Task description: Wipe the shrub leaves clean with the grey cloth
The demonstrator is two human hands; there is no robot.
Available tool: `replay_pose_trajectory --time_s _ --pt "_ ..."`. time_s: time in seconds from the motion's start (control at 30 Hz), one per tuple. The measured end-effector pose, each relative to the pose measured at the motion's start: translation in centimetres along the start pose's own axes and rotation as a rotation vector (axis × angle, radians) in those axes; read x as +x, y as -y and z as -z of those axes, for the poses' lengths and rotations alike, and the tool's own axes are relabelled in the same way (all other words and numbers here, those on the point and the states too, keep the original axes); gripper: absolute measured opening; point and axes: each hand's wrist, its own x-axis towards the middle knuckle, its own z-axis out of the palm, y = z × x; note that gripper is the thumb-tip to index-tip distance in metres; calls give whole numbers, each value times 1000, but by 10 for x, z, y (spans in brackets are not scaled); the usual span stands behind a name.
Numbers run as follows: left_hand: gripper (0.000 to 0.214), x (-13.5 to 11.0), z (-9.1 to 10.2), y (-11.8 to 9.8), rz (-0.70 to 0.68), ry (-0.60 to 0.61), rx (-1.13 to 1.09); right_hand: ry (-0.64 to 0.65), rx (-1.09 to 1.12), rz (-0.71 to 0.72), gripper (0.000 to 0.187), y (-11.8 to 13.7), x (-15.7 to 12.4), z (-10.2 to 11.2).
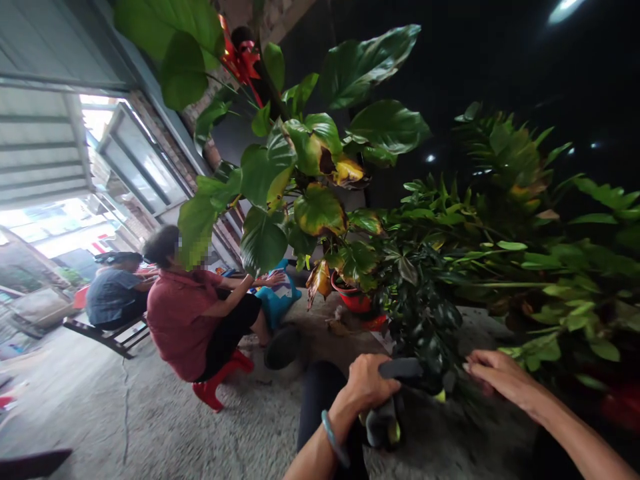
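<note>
My left hand [367, 383], with a green bangle on its wrist, is closed round the dark handles of a tool [395, 393], probably garden shears with yellow trim. My right hand [500, 377] reaches with fingers together into the dark-leaved plant [425, 300] straight ahead; whether it grips a stem or leaf is hidden by blur. The tool's working end is hidden among the leaves.
A tall big-leaved plant [300, 167] in a red pot [355, 300] stands behind. More leafy plants [540, 253] fill the right. A person in a red shirt [185, 320] sits on a red stool at left, another person [110, 293] behind. Concrete floor [150, 413] below.
</note>
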Motion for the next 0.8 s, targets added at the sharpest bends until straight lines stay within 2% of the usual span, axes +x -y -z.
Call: replay_pose_trajectory --time_s 0.1,0.17,0.23,0.3,0.4,0.47,0.5,0.57,0.63,0.7,0.73,0.8 --pt "40 -4 19 4 51 -222 -123 4 12 -5 37 2 -2 0" --pt "40 4 31 -3 37 -379 -199 6 21 6 39 6 -2 -4" --pt "42 16 32 -14 10 -453 -234 8 22 21 38 8 -1 -10" --pt "45 23 23 -22 -21 -376 -209 6 10 32 35 7 1 -14" --pt "39 18 4 -19 -58 -100 -104 0 -23 51 31 0 4 -13" --pt "34 8 1 -10 -33 -58 -102 9 -35 57 29 -5 6 -10" --pt "34 3 5 -6 -7 -109 -131 16 -37 55 29 -7 6 -9" --pt "40 -1 21 -2 32 -298 -208 28 -32 41 32 -9 5 -7" --pt "41 6 40 -4 34 -507 -255 29 -26 31 35 -8 4 -7" --pt "40 20 53 -11 21 -650 -248 27 -27 34 37 -7 4 -9" --pt "41 28 54 -13 22 -662 -219 26 -31 38 37 -6 4 -10" --pt "42 40 44 -15 26 -537 -112 32 -47 46 38 -6 6 -11"
